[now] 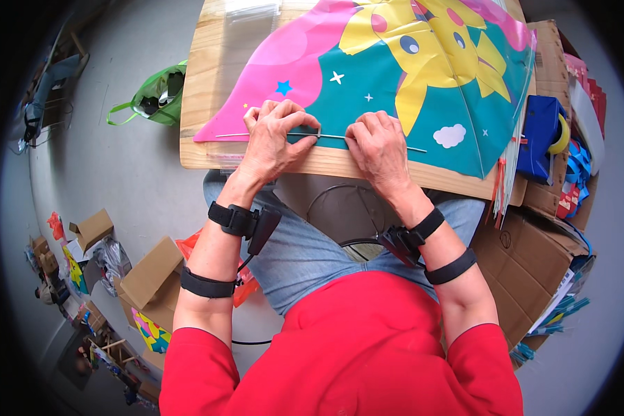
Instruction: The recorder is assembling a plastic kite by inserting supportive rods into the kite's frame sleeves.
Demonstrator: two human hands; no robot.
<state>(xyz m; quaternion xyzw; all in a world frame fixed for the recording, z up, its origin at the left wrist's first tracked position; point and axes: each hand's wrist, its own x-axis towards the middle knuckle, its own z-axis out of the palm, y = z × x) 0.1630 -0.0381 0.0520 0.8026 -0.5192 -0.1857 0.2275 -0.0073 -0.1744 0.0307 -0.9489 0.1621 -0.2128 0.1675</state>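
A kite (423,104) lies on the wooden table, its pink and teal sheet printed with a yellow cartoon figure, stars and a cloud. Along its near edge runs a thin grey rod (333,136). My left hand (279,135) is closed in a pinch on that rod, with thumb and forefinger at a small piece standing up from it. What this small piece is, I cannot make out. Farther right, my right hand (380,144) has its fingers curled down onto the same rod, hiding part of it. One rod end shows beyond each hand.
Clear plastic sheets (246,41) lie at the left of the wooden table (200,90). A blue tape dispenser (538,135) stands on the right beside a bundle of thin rods (504,182). Cardboard boxes (523,267) flank me, and a green bag (161,97) sits left of the table.
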